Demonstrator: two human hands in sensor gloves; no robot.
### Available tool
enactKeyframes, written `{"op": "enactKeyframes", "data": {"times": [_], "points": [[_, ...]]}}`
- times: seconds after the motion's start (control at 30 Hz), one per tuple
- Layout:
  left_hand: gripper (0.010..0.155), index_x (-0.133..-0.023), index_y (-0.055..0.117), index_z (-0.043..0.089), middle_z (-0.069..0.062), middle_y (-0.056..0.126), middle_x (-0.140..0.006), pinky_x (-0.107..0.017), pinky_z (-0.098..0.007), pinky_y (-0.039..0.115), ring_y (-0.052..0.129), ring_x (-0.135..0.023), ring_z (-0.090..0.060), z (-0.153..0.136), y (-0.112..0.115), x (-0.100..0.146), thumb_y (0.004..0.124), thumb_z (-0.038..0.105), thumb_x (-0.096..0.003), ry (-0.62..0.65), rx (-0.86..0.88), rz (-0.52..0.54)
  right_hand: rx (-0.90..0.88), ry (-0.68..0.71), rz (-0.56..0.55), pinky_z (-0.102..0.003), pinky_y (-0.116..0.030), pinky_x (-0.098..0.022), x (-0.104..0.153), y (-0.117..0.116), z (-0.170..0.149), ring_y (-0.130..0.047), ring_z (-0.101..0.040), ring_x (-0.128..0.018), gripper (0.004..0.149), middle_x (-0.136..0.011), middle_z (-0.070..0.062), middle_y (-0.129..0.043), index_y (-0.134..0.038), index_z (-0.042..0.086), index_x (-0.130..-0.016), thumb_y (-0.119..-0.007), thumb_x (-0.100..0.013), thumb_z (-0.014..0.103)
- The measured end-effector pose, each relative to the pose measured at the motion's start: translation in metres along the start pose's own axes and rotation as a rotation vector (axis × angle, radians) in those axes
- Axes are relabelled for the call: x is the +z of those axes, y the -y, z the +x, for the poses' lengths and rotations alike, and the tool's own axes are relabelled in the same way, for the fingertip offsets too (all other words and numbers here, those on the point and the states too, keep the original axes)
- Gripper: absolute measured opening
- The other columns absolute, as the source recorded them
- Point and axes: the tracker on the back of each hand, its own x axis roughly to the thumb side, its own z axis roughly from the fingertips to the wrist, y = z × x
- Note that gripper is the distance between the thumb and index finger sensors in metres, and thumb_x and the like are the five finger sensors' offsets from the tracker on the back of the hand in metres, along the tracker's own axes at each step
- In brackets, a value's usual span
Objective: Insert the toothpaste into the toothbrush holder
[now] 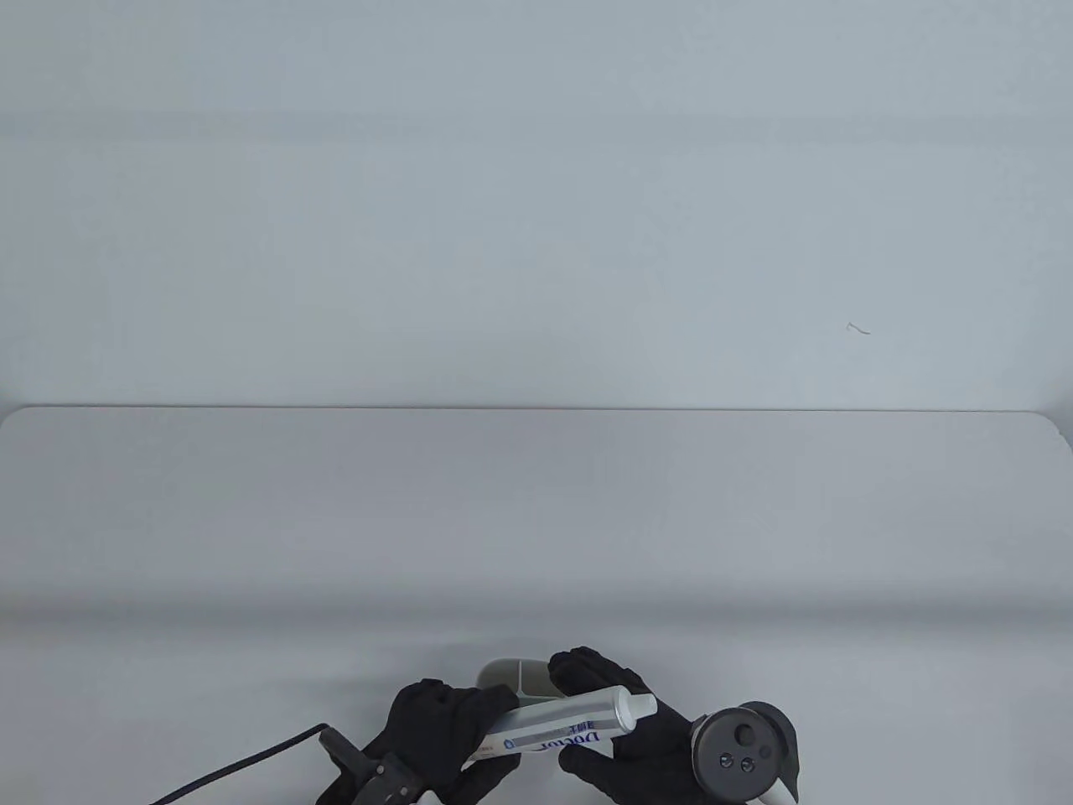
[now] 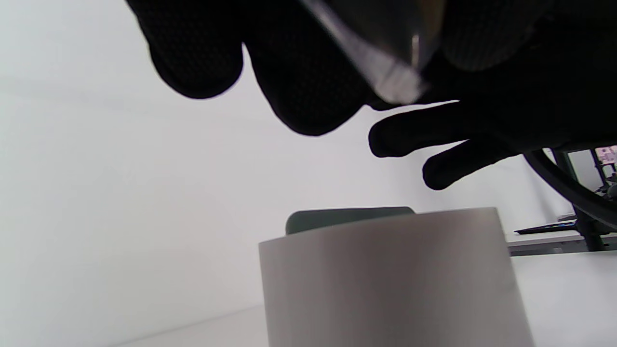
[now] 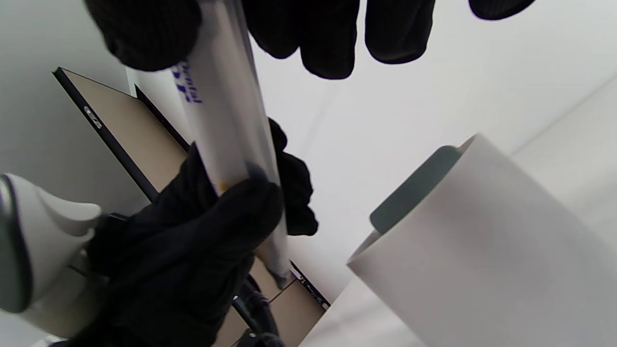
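A white and silver toothpaste tube point(image 1: 562, 725) with blue lettering lies almost level at the table's near edge, cap end to the right. My left hand point(image 1: 444, 725) grips its flat tail end. My right hand point(image 1: 612, 713) holds it near the cap. The grey toothbrush holder point(image 1: 515, 677) stands just behind the tube, partly hidden by both hands. In the left wrist view the holder point(image 2: 390, 279) stands below the tube's tail point(image 2: 385, 72). In the right wrist view the tube point(image 3: 226, 120) runs down into my left hand point(image 3: 193, 250), with the holder point(image 3: 482, 250) to the right.
A black cable point(image 1: 251, 759) runs off from my left wrist at the bottom left. The round tracker point(image 1: 742, 746) sits on the back of my right hand. The white table's far edge point(image 1: 536, 409) meets a pale wall.
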Motion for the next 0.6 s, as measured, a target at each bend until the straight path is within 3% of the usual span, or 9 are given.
{"op": "enactKeyframes", "data": {"times": [0.13, 0.33, 0.37, 0.4, 0.6], "points": [[0.063, -0.105, 0.042, 0.024, -0.004, 0.078, -0.097, -0.061, -0.045, 0.081, 0.092, -0.07, -0.022, 0.006, -0.002, 0.0, 0.065, 0.052, -0.053, 0.051, 0.0, 0.022, -0.098, 0.037, -0.032, -0.07, -0.042, -0.071, 0.001, -0.001, 0.006, -0.058, -0.043, -0.112, 0.083, -0.12, -0.005, -0.058, -0.045, 0.018, -0.113, -0.076, -0.047, 0.058], [0.061, -0.105, 0.041, 0.025, -0.004, 0.077, -0.1, -0.061, -0.046, 0.081, 0.092, -0.074, -0.023, 0.008, -0.003, -0.001, 0.066, 0.049, -0.0546, 0.069, -0.017, 0.025, -0.263, 0.034, -0.058, -0.068, -0.043, -0.071, 0.0, 0.0, 0.005, -0.061, -0.039, -0.111, 0.084, -0.116, -0.001, -0.065, -0.052, 0.022, -0.11, -0.086, -0.039, 0.051], [0.061, -0.105, 0.042, 0.025, -0.003, 0.077, -0.1, -0.061, -0.045, 0.082, 0.093, -0.076, -0.007, 0.009, -0.003, -0.001, 0.066, 0.049, -0.0547, 0.075, -0.024, 0.023, -0.275, 0.03, -0.066, -0.068, -0.043, -0.071, 0.001, 0.001, 0.004, -0.062, -0.038, -0.111, 0.084, -0.115, 0.0, -0.065, -0.052, 0.023, -0.109, -0.087, -0.038, 0.051], [0.061, -0.105, 0.042, 0.025, -0.002, 0.077, -0.1, -0.061, -0.045, 0.082, 0.095, -0.073, -0.015, 0.009, -0.004, -0.001, 0.067, 0.049, -0.0548, 0.08, -0.027, 0.019, -0.285, 0.027, -0.078, -0.068, -0.044, -0.071, 0.001, 0.002, 0.003, -0.063, -0.038, -0.11, 0.085, -0.115, 0.0, -0.066, -0.053, 0.024, -0.109, -0.088, -0.036, 0.051], [0.061, -0.105, 0.043, 0.026, 0.0, 0.078, -0.1, -0.06, -0.045, 0.082, 0.095, -0.072, -0.012, 0.013, -0.005, -0.002, 0.068, 0.05, -0.0548, 0.114, -0.066, 0.028, -0.394, 0.015, -0.091, -0.064, -0.051, -0.07, 0.001, 0.006, -0.001, -0.077, -0.035, -0.102, 0.086, -0.111, 0.0, -0.07, -0.056, 0.026, -0.106, -0.092, -0.031, 0.048]]}}
